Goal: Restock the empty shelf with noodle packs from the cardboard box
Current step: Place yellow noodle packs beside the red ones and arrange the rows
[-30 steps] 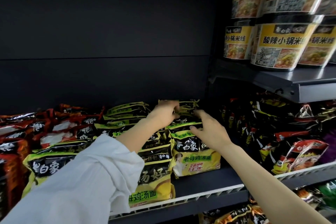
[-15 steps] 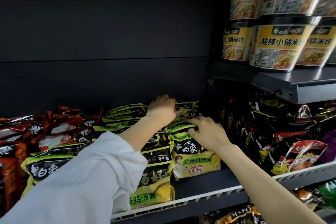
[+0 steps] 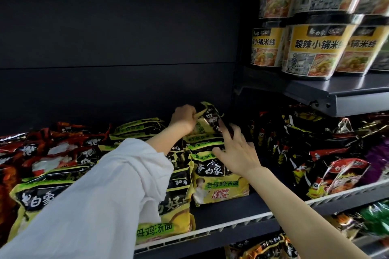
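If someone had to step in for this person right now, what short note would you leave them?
Left hand: grips a yellow-black noodle pack, raised and tilted above the back of the right-hand row.
Right hand: open, fingers spread, touching the row of packs beneath it.
Done: the shelf holds rows of yellow-black packs, with red packs on the left.
Left: seat the raised pack; bare shelf remains right of that row. The cardboard box is not in view.

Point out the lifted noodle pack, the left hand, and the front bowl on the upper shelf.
lifted noodle pack [image 3: 210,121]: head view, black face of the wrapper.
left hand [image 3: 183,121]: head view, back of the hand.
front bowl [image 3: 315,52]: head view, yellow label.
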Motion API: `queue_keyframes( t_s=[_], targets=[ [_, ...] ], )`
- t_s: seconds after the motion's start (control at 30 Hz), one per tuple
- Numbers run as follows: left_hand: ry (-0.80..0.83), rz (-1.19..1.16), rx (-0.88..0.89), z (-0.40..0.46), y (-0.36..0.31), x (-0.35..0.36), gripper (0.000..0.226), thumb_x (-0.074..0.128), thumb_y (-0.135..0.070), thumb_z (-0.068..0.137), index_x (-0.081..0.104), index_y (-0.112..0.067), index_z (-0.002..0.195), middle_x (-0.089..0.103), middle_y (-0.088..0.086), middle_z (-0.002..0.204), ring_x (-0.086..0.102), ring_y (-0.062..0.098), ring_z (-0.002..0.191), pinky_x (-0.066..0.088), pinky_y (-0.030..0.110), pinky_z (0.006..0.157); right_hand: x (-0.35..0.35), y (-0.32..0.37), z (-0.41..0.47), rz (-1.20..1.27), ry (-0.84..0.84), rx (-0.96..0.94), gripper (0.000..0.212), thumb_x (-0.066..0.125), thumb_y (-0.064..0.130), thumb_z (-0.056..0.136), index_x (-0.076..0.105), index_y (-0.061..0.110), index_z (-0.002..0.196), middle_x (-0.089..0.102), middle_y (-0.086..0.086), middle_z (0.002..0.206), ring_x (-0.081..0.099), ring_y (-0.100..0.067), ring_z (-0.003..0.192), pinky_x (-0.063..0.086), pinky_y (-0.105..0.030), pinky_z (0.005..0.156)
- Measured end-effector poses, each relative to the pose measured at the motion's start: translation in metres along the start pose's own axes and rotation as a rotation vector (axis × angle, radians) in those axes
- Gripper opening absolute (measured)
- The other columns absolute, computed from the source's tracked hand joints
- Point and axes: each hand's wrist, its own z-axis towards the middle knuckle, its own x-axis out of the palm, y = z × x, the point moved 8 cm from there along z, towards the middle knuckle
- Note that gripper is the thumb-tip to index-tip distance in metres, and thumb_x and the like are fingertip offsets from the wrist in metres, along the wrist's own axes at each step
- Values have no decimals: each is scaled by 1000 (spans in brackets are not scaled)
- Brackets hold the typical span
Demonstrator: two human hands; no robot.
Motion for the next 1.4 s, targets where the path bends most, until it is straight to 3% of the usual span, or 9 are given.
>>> queue_keyframes(
  t_s=[0.2, 0.37, 0.47, 0.6, 0.8, 0.93, 1.17, 1.33, 1.4],
  targets=[
    [255, 199, -92, -12, 9, 31, 35, 43, -8, 98, 44, -3, 132, 52, 14, 130, 56, 24, 107, 45, 27, 86, 4, 2, 4, -56, 41, 6, 71, 39, 47, 91, 12, 21, 152, 18, -1, 157, 20, -21, 140, 27, -47, 108],
    [-105, 351, 25, -8, -14, -8, 56, 54, -28, 92, 32, -8, 140, 40, 12, 140, 41, 30, 128, 37, 39, 101, 5, 1, 3, -99, 57, 2, 59, 33, 47, 94, 28, 21, 147, 33, 2, 151, 23, -17, 137, 26, -45, 108],
    [157, 382, 229, -10, -16, 22, 46, 34, -34, 100, 36, -16, 142, 40, 9, 146, 42, 27, 129, 35, 40, 105, 4, 2, 3, -107, 41, 5, 58, 32, 44, 95, 30, 19, 147, 31, 2, 152, 21, -16, 139, 25, -44, 108],
    [418, 277, 124, -12, 5, 44, 47, 25, -37, 102, 46, -12, 137, 48, 10, 138, 48, 24, 124, 37, 35, 104, 6, 2, 5, -115, 48, 24, 59, 31, 45, 95, 30, 18, 147, 22, 0, 156, 13, -16, 143, 21, -44, 111],
    [212, 29, -83, 11, 26, 22, 40, 34, -24, 100, 39, -13, 139, 39, 17, 141, 50, 34, 118, 45, 39, 98, 9, 1, 10, -116, 151, 35, 62, 32, 47, 94, 23, 18, 148, 23, -5, 155, 17, -21, 143, 18, -46, 115],
    [277, -135, -182, 14, 35, 28, 42, 37, -9, 96, 39, -2, 137, 46, 17, 134, 50, 27, 109, 44, 32, 86, 7, 3, 16, -151, 179, 19, 67, 34, 49, 93, 14, 23, 151, 15, -5, 158, 13, -23, 145, 12, -51, 115],
    [285, -275, -167, 13, 34, 38, 38, 37, -7, 94, 44, -3, 131, 51, 15, 127, 49, 29, 115, 43, 34, 95, 13, 14, 35, -27, 256, -34, 79, 48, 39, 88, 5, 27, 153, -5, -1, 161, -2, -23, 148, 2, -43, 118],
    [89, 52, -15, 22, 35, 13, 49, 37, -18, 99, 28, -15, 147, 25, 13, 153, 31, 33, 137, 32, 38, 110, 13, 10, 52, 108, 286, -8, 65, 37, 42, 95, 9, 26, 153, 0, 5, 161, -2, -15, 148, -1, -41, 119],
    [161, 153, 117, 21, 25, 19, 49, 30, -25, 102, 22, -20, 150, 10, 5, 160, 14, 28, 146, 18, 39, 118, 19, 9, 55, 9, 274, -8, 65, 26, 53, 97, 9, 24, 153, 0, 6, 161, -1, -12, 148, -3, -42, 119]
  ],
)
